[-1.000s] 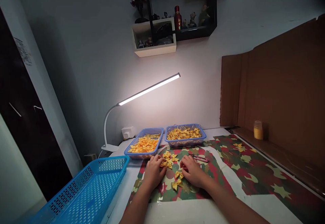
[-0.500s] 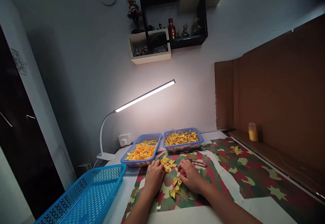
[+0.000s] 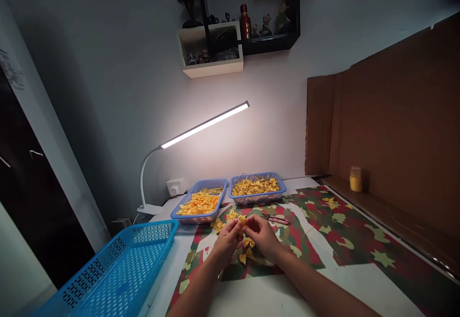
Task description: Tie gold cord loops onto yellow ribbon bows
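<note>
Over the camouflage-patterned sheet (image 3: 305, 245), my left hand (image 3: 228, 240) and my right hand (image 3: 264, 236) meet at their fingertips. Both pinch a small yellow bow (image 3: 242, 220) between them; part of it is hidden by the fingers. Two more yellow bows (image 3: 246, 256) lie on the sheet just below the hands. Further yellow bows (image 3: 217, 225) lie behind my left hand. Pink-handled snips (image 3: 276, 219) rest behind my right hand.
A blue basket of yellow bows or ribbon pieces (image 3: 201, 204) and another of gold ties (image 3: 257, 186) stand at the back. An empty-looking blue tray (image 3: 125, 259) is at left. A lamp (image 3: 204, 125), a jar (image 3: 355, 179) and a cardboard wall (image 3: 388, 116) stand around.
My hands have come together and now pinch a bow between them; before, they were apart on the sheet. The view has tilted slightly downward.
</note>
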The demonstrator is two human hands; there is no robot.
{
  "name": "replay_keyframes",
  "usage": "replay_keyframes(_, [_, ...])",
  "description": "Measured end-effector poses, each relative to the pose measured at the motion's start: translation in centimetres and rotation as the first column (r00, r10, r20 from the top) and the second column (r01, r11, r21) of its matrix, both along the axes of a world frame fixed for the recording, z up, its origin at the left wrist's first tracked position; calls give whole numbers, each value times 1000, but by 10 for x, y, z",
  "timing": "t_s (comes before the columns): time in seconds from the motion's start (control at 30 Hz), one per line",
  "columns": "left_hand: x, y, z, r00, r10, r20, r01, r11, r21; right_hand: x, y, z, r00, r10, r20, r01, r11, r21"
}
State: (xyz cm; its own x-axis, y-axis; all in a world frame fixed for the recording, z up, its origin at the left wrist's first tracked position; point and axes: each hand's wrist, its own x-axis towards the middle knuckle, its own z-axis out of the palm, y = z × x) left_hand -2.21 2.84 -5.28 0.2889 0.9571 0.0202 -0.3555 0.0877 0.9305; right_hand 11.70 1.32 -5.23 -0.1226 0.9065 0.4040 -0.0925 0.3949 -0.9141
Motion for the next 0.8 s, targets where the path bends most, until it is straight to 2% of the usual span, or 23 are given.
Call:
replay_keyframes(0.07, [0,-4,4,1000,-23,13,23,1000,-8,1,1,-1,1000,21,-17,-21,999,-24])
replay_keyframes(0.17, [-3,-6,9,1000,-13,-10,14,995,95,8,0,3,996,35,80,-36,999,13])
replay_keyframes(0.27, [-6,-9,11,988,36,-150,-3,977,215,16,-2,8,984,60,167,-66,997,33])
replay_keyframes(0.33, [-7,-10,11,972,30,-233,31,967,253,20,-3,10,975,69,212,-79,996,36])
replay_keyframes(0.57, [-10,-13,8,951,7,-310,95,944,314,29,-13,20,929,-27,370,-36,986,163])
replay_keyframes(0.67, [-11,-14,8,916,69,-395,105,910,402,33,-16,23,875,-80,477,-45,968,246])
replay_keyframes(0.8, [-13,-16,10,823,222,-523,129,824,552,35,-15,23,796,-140,589,-63,949,310])
